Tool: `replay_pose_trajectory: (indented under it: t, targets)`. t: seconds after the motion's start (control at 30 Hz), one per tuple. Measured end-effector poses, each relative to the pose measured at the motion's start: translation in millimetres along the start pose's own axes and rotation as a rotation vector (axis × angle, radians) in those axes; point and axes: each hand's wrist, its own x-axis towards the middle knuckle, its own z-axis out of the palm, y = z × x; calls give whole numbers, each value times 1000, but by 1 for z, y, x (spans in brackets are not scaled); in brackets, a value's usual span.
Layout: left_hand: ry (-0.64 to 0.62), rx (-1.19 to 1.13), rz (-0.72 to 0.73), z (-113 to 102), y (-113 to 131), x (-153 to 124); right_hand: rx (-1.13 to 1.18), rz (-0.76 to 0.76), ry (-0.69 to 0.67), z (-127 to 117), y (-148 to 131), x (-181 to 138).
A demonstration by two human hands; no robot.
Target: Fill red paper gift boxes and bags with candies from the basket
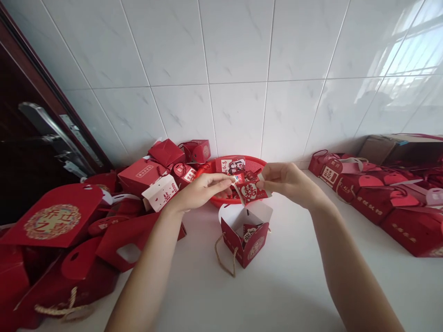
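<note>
**Head view: red packet (251,191) pinched from both sides**

White counter (294,276) lies under the grip. To the left of the grip is a pile of red boxes (104,216), and to the right is a row of red boxes (380,198). Just behind it stands a red basket (258,163). Directly below it sits an open red box (247,240). The left hand (199,191) and right hand (285,180) each close thumb and fingers on the packet, which is held in the air between them.

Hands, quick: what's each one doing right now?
Left hand: pinched shut on the red packet.
Right hand: pinched shut on the same packet.
</note>
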Motion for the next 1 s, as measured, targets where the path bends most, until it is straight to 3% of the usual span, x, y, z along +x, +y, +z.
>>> replay_pose_trajectory:
  t: [0.17, 0.37, 0.5, 0.6, 0.73, 1.0]
  targets:
    - [-103, 387, -147, -9, 1, -9, -277, 103, -207, 15, 11, 6]
    - [-258, 614, -237, -2, 6, -13, -478, 117, -94, 17, 21, 9]
    - [-375, 629, -208, 2, 4, -11, -594, 123, -90, 13, 22, 3]
    - [-426, 652, -193, 4, 5, -11, -689, 223, -120, 13, 23, -6]
    - [-490, 700, -190, 7, 10, -14, -665, 253, -123, 13, 25, -25]
    - [-578, 647, -40, 14, 19, -18, -466, 80, -79, 17, 23, -79]
